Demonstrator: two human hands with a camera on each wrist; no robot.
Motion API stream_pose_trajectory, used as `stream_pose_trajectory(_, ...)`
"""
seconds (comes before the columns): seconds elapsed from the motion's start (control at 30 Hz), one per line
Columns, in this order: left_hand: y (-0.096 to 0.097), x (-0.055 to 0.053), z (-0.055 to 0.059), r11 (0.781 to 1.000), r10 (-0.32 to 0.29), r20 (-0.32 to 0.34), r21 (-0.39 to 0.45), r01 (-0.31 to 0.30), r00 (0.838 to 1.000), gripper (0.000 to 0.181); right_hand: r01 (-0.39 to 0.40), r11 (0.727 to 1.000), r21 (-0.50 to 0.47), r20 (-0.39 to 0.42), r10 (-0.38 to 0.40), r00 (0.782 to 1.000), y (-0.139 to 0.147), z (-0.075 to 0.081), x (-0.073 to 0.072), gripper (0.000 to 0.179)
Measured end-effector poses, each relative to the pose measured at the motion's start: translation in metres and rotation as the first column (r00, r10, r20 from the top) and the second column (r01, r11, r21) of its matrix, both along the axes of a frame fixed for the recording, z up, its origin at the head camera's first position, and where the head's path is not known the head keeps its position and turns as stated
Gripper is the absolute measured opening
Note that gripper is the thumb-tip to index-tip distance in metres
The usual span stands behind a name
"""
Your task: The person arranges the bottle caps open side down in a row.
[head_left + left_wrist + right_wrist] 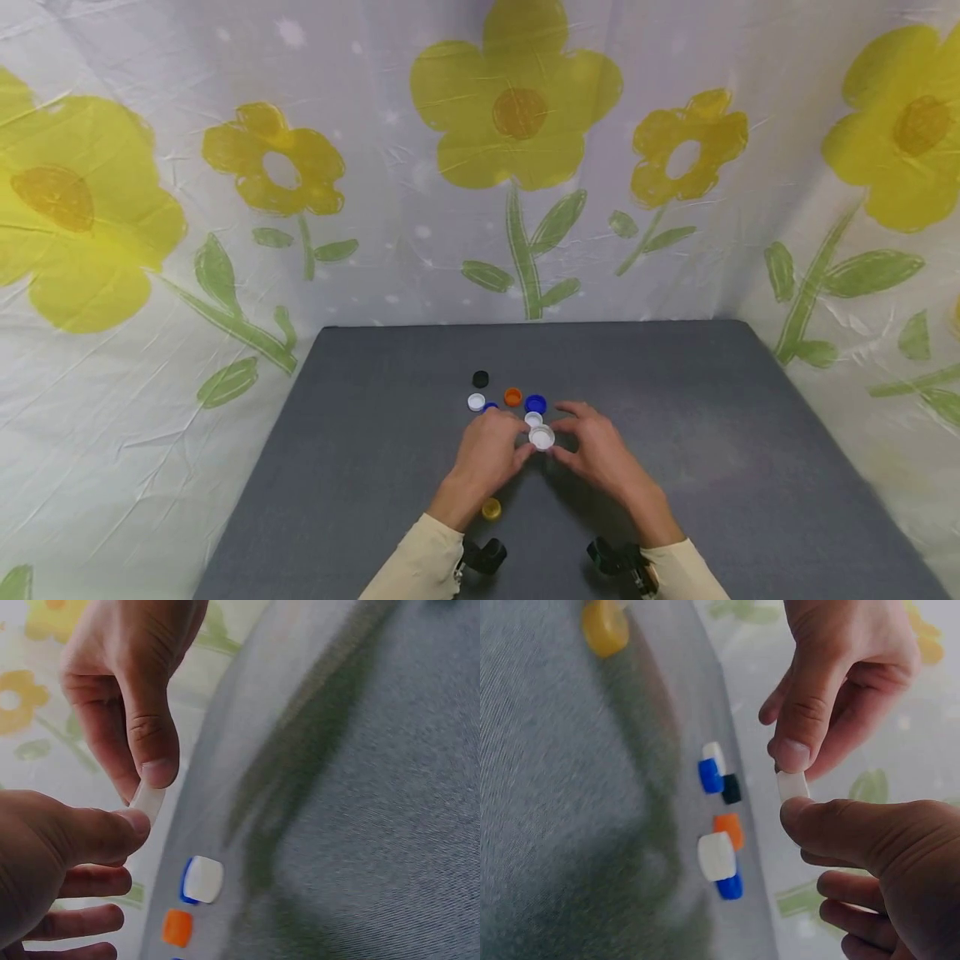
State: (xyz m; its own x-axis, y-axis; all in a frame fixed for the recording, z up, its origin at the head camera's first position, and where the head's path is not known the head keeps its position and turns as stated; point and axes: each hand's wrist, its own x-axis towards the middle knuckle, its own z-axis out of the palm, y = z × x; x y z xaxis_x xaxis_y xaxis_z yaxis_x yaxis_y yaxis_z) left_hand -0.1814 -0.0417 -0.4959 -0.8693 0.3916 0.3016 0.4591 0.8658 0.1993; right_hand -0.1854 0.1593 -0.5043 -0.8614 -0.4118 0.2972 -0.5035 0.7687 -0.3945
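Both hands meet at one white bottle cap [542,437], held up off the table with its hollow side toward the head camera. My left hand [487,450] pinches its left edge between thumb and fingers. From the opposite side my right hand [600,454] grips the rim, thumb nearest me and the other fingers spread. Edge-on, the same white cap [148,799] shows between the thumbs in the left wrist view. Just beyond it on the table lies a smaller-looking white cap [533,419], beside a blue cap [536,403].
An orange cap [513,397], a black cap [481,379] and another white cap [476,402] lie beyond the left hand, which partly hides a second blue cap [491,407]. A yellow cap [491,509] sits near the left wrist. Flowered cloth [390,250] hangs behind the grey table [360,467].
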Motion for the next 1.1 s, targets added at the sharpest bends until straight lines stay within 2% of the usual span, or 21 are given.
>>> stream_pose_trajectory(0.2, -0.008, 0.008, 0.012, 0.999, -0.016, 0.004, 0.027, 0.016, 1.000, 0.022, -0.004, 1.000, 0.000, -0.024, 0.004, 1.000, -0.004, 0.014, 0.009, 0.032)
stream_pose_trajectory(0.37, -0.014, 0.014, 0.018, 0.997, -0.021, 0.044, 0.079, 0.017, 0.999, 0.022, -0.018, 1.000, -0.018, -0.043, 0.017, 0.999, -0.007, 0.021, 0.015, 0.033)
stream_pose_trajectory(0.5, -0.019, 0.019, 0.022, 0.995, -0.031, 0.043, 0.099, 0.027, 0.999, 0.023, -0.029, 0.998, -0.047, -0.047, 0.027, 0.999, -0.009, 0.024, 0.020, 0.034)
stream_pose_trajectory(0.7, -0.025, 0.022, 0.020, 0.994, -0.046, 0.021, 0.104, 0.043, 0.999, 0.023, -0.040, 0.996, -0.076, -0.037, 0.037, 0.999, -0.013, 0.022, 0.024, 0.038)
stream_pose_trajectory(0.93, -0.030, 0.024, 0.017, 0.991, -0.060, 0.045, 0.122, 0.054, 0.997, 0.023, -0.050, 0.993, -0.107, -0.039, 0.046, 0.998, -0.017, 0.016, 0.027, 0.041)
stream_pose_trajectory(1.1, -0.033, 0.026, 0.015, 0.993, -0.063, -0.002, 0.101, 0.063, 0.998, 0.029, -0.049, 0.990, -0.136, -0.041, 0.044, 0.998, -0.018, 0.014, 0.029, 0.039)
